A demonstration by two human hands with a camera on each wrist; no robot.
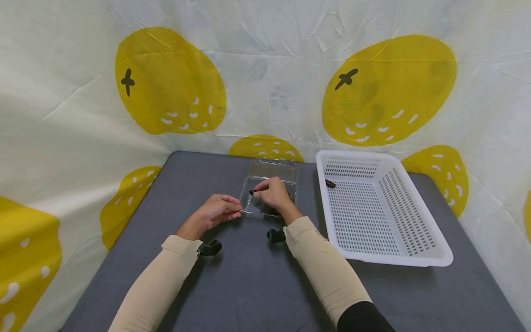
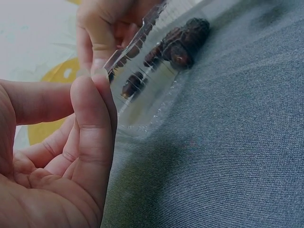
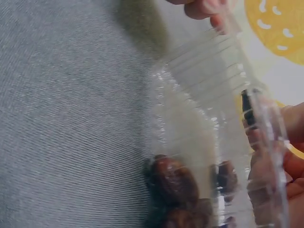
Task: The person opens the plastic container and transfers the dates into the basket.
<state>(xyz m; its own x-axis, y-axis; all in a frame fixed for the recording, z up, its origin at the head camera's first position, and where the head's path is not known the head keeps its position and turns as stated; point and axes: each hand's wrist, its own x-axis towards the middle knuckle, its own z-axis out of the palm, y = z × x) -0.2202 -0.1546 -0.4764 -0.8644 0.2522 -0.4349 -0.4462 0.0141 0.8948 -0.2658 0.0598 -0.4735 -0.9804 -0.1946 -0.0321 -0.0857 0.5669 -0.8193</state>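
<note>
A dark date (image 1: 251,192), just above the clear plastic box (image 1: 254,206) at the centre of the head view, is pinched between the right hand's (image 1: 273,192) thumb and fingers. It looks light, probably soft and a little sticky under its wrinkled, glossy skin, so a gentle hold around its middle should suit it better than a hard squeeze. More dates (image 2: 183,47) lie inside the box, upper middle of the left wrist view. The box seems light, thin and bendy, best held by its rim; the left hand (image 1: 217,211) pinches its near left corner. In the right half of the head view, a white basket (image 1: 398,259) holds another date (image 1: 330,183) by its left wall. I can make out no brand, label or writing.
</note>
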